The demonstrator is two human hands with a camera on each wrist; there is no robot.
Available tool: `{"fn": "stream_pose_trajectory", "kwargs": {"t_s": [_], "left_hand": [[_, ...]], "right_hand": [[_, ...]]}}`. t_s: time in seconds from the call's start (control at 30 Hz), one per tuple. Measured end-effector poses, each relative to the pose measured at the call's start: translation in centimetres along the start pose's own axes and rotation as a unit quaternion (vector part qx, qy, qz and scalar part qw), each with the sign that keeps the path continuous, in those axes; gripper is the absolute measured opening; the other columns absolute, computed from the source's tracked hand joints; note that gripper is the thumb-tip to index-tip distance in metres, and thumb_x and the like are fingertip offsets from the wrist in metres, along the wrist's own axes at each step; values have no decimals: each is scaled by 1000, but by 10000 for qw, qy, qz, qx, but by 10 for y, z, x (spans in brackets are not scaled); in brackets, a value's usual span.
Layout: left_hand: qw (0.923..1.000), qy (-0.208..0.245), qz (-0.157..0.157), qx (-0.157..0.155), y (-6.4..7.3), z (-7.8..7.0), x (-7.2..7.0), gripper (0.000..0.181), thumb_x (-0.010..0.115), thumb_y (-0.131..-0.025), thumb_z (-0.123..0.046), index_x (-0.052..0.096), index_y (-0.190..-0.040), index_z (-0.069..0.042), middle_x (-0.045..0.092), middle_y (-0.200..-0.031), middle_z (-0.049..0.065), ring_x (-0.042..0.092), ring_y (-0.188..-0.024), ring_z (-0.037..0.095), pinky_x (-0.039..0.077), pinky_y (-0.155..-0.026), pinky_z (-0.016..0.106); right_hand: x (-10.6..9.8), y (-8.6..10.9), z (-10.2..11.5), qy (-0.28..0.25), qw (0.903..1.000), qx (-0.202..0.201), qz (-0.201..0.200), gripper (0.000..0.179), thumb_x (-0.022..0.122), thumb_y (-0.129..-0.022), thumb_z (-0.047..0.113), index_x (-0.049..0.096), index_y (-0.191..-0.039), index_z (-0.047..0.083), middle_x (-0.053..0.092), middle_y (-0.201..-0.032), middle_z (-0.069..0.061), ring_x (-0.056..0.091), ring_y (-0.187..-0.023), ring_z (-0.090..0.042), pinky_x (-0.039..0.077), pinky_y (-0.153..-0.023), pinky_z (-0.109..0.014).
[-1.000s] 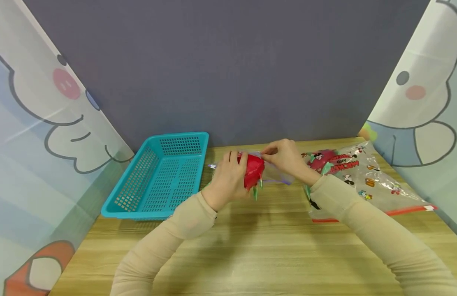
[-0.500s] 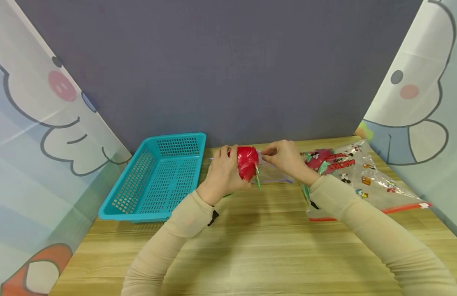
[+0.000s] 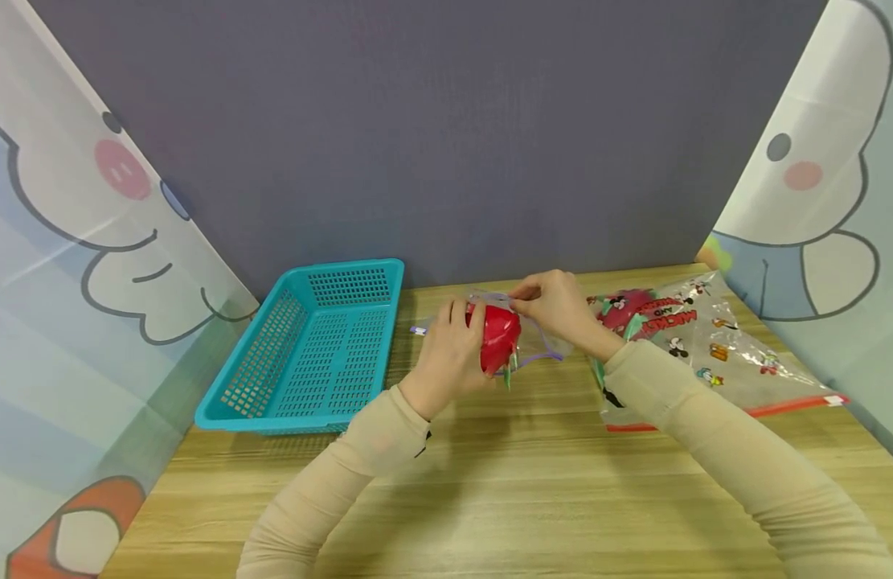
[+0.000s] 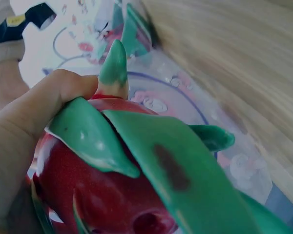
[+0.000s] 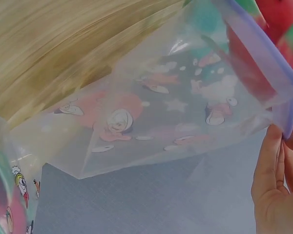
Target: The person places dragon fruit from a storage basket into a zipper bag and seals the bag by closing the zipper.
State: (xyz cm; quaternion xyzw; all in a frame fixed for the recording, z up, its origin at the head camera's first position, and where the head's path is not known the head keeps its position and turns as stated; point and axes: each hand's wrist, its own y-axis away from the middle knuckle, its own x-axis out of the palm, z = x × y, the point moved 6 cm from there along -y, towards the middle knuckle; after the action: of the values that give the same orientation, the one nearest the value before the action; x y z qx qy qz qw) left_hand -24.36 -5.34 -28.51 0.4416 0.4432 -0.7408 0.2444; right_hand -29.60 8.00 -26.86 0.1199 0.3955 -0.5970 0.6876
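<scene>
My left hand (image 3: pixel 449 351) grips a red dragon fruit (image 3: pixel 499 334) with green-tipped scales, glossy and plastic-looking in the left wrist view. My right hand (image 3: pixel 558 310) pinches the purple zip edge of a clear printed zip bag (image 5: pixel 117 117) between thumb and fingers. The bag's mouth gapes towards the fruit, and in the right wrist view its purple edge overlaps the red and green surface. In the head view, most of the bag is hidden behind the fruit and both hands.
A turquoise plastic basket (image 3: pixel 345 346) stands on the wooden table (image 3: pixel 518 482) at the left. At the right lies a larger clear bag (image 3: pixel 743 362) with a red zip, a second red and green fruit (image 3: pixel 627 312) inside. A grey panel (image 3: pixel 446 145) rises behind.
The fruit in my left hand tipped up and leftward, then came back right and down to the bag's mouth. The purple edge now spreads wider; my right hand has barely moved.
</scene>
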Motion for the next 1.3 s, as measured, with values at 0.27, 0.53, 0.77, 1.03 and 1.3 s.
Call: {"fn": "stream_pose_trajectory", "kwargs": {"t_s": [0.27, 0.53, 0.77, 1.03, 1.3], "left_hand": [[9974, -280, -366, 547, 7, -17, 3, 96, 79, -52, -52, 46, -128, -4, 49, -123, 18, 47, -113, 32, 51, -85, 35], [9949, -199, -528, 833, 10, -27, 7, 92, 77, -53, -51, 47, -126, -4, 49, -123, 18, 48, -111, 32, 53, -80, 33], [9999, 86, 37, -56, 0, -11, 18, 104, 78, -47, -61, 45, -125, -1, 52, -117, 16, 50, -107, 30, 52, -83, 33], [9970, 383, -191, -640, -4, 4, 18, 98, 77, -49, -57, 47, -122, 2, 54, -113, 18, 53, -101, 31, 56, -69, 35], [9973, 127, -310, -652, -9, 7, 19, 97, 77, -48, -60, 50, -117, 2, 54, -109, 19, 54, -96, 31, 56, -71, 34]], "right_hand": [[-1, -1, 0, 24, 10000, 55, -10, 16, 67, -83, 12, 72, -95, 4, 71, -89, -13, 65, -72, -22, 52, -60, -31], [-2, -2, -6, -18, 9999, 159, 39, 15, 66, -84, 13, 72, -95, 5, 70, -90, -13, 66, -74, -24, 53, -61, -32], [1, 0, -4, 288, 9994, -196, 5, 13, 67, -83, 12, 73, -92, 5, 71, -89, -12, 66, -76, -23, 53, -65, -36], [1, 3, 4, 161, 9996, -206, 42, 12, 66, -84, 13, 73, -92, 7, 70, -91, -11, 65, -76, -21, 53, -63, -34], [8, 1, 10, 31, 9996, -145, 220, 11, 68, -83, 13, 73, -90, 6, 71, -87, -9, 65, -76, -19, 51, -62, -29]]}}
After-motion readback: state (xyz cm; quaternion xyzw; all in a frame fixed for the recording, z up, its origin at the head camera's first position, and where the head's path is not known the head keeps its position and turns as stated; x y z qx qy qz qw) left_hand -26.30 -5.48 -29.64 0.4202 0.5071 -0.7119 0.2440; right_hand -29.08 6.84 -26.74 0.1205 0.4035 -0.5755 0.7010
